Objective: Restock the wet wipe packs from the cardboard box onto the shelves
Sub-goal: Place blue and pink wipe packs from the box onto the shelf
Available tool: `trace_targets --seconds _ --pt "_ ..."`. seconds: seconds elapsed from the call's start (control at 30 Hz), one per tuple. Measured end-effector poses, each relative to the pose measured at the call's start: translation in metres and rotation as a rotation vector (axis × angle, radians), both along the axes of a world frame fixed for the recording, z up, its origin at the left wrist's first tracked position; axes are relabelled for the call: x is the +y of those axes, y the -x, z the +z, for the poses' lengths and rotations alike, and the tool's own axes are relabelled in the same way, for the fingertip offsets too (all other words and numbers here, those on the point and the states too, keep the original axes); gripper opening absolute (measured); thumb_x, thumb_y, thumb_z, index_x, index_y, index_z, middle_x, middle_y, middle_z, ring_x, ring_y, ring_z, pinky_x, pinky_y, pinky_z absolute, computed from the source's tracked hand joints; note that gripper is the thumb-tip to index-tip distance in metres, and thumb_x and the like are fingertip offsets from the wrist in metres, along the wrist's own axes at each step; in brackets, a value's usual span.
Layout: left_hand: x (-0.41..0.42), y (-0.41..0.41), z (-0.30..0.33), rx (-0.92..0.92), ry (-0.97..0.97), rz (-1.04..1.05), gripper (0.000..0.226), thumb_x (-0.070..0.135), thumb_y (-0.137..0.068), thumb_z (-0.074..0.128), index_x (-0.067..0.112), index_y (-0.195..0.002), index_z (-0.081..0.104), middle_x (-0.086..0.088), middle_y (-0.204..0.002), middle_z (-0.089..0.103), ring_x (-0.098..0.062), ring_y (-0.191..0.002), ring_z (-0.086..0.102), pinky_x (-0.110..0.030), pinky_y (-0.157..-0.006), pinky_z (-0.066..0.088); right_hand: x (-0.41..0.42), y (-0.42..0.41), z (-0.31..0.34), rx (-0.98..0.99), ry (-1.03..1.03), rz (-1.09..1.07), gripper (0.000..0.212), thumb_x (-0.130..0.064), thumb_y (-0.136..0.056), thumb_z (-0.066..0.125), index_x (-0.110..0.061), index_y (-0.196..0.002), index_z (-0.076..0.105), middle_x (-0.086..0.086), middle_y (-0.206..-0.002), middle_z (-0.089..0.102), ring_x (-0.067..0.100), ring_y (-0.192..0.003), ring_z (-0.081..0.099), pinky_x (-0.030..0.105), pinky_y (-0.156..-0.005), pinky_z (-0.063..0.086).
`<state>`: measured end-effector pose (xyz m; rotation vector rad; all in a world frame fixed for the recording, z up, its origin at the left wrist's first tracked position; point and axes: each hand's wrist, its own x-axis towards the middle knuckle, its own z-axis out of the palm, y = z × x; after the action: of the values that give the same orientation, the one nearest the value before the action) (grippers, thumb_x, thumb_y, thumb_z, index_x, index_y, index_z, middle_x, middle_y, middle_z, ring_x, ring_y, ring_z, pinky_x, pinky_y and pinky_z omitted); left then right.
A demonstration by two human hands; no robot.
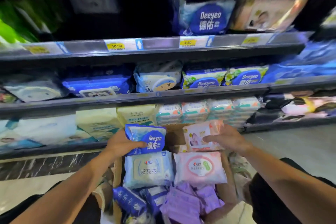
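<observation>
Left hand grips the blue Deeyeo pack, right hand grips the pink baby pack, both at frame centre above the cardboard box. Packs look soft, squashy, slick film, probably light; best held across the short edges, thumb on the face.

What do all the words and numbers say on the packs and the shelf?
"Deeyeo 德佑": blue pack in the left hand.
"Deeyeo 德佑": blue pack on the top shelf.
"Deeyeo": two packs on the middle shelf.
"超纯水": light blue pack in the cardboard box.
"10.50" and "8.90": yellow price tags.
Pink pack in the right hand: too blurred.
</observation>
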<state>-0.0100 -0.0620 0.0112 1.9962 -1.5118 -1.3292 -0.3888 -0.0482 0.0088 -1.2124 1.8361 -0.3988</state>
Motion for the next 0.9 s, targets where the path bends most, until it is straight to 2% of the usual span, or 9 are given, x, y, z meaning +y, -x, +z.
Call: trace_targets --seconds 0.1,0.17,0.27,0.33,0.43,0.53,0.67,0.8,0.9 --pt "0.015 -0.003 0.021 0.065 0.061 0.075 0.05 0.036 -0.052 0.097 0.023 -0.095 0.074 0.008 -0.087 0.078 -0.011 -0.081 0.074 -0.037 -0.077 0.061 0.014 0.0 0.022 -0.066 0.064 -0.004 0.033 -0.031 -0.063 0.092 -0.02 -0.088 0.075 -0.011 -0.082 0.077 0.004 -0.079 0.072 0.019 -0.065 0.052" --pt "0.024 0.0 0.036 0.142 0.11 0.125 0.051 0.026 -0.056 0.096 0.018 -0.101 0.073 0.006 -0.091 0.078 -0.01 -0.08 0.074 -0.031 -0.071 0.059 0.022 0.001 0.039 -0.095 0.089 0.004 0.034 -0.03 -0.062 0.093 -0.018 -0.087 0.074 -0.009 -0.083 0.077 0.003 -0.079 0.072 0.02 -0.073 0.055" --pt "0.032 0.007 0.062 0.246 0.175 0.172 0.05 0.019 -0.059 0.094 0.014 -0.103 0.071 0.002 -0.094 0.078 -0.013 -0.083 0.074 -0.036 -0.078 0.06 0.032 0.005 0.068 -0.151 0.178 -0.019 0.067 -0.045 -0.052 0.095 -0.02 -0.107 0.065 -0.004 -0.102 0.075 0.013 -0.095 0.071 0.038 -0.09 0.056" --pt "0.033 0.014 0.078 0.298 0.22 0.198 0.049 0.019 -0.058 0.095 0.014 -0.101 0.071 0.001 -0.093 0.078 -0.017 -0.084 0.075 -0.04 -0.082 0.06 0.038 0.009 0.089 -0.163 0.239 -0.044 0.081 -0.052 -0.049 0.094 -0.02 -0.115 0.06 -0.005 -0.108 0.07 0.015 -0.1 0.068 0.035 -0.087 0.055" --pt "0.034 0.031 0.105 0.389 0.301 0.226 0.038 0.011 -0.064 0.091 0.012 -0.097 0.072 0.0 -0.085 0.078 -0.01 -0.068 0.073 -0.024 -0.059 0.057 0.046 0.018 0.123 -0.204 0.361 -0.092 0.057 -0.037 -0.06 0.095 -0.021 -0.106 0.065 -0.008 -0.099 0.075 0.008 -0.091 0.071 0.024 -0.074 0.054" --pt "0.031 0.049 0.133 0.45 0.362 0.223 0.032 0.009 -0.068 0.088 0.009 -0.095 0.071 0.006 -0.064 0.073 -0.002 -0.045 0.059 -0.013 -0.042 0.042 0.052 0.028 0.159 -0.249 0.457 -0.167 0.05 -0.029 -0.061 0.095 -0.02 -0.102 0.068 -0.007 -0.095 0.077 0.01 -0.088 0.073 0.028 -0.078 0.055" --pt "0.021 0.069 0.172 0.498 0.415 0.15 0.037 0.017 -0.067 0.089 0.008 -0.098 0.071 0.008 -0.066 0.071 -0.006 -0.053 0.062 -0.017 -0.05 0.047 0.053 0.044 0.199 -0.323 0.577 -0.235 0.044 -0.023 -0.065 0.093 -0.019 -0.101 0.069 -0.005 -0.093 0.077 0.007 -0.083 0.073 0.024 -0.073 0.054" --pt "0.008 0.097 0.215 0.564 0.488 0.103 0.042 0.017 -0.065 0.09 0.009 -0.102 0.071 0.0 -0.086 0.078 -0.014 -0.071 0.071 -0.027 -0.065 0.053 0.048 0.06 0.228 -0.399 0.675 -0.307 0.039 -0.016 -0.07 0.089 -0.017 -0.104 0.071 -0.007 -0.092 0.078 0.004 -0.082 0.074 0.014 -0.064 0.053" --pt "-0.009 0.116 0.242 0.607 0.51 0.067 0.059 0.026 -0.054 0.095 0.007 -0.104 0.072 -0.012 -0.092 0.077 -0.025 -0.077 0.068 -0.043 -0.077 0.055 0.041 0.073 0.241 -0.434 0.71 -0.365 0.041 -0.017 -0.069 0.089 -0.015 -0.106 0.072 -0.005 -0.093 0.078 0.008 -0.083 0.075 0.017 -0.065 0.054"
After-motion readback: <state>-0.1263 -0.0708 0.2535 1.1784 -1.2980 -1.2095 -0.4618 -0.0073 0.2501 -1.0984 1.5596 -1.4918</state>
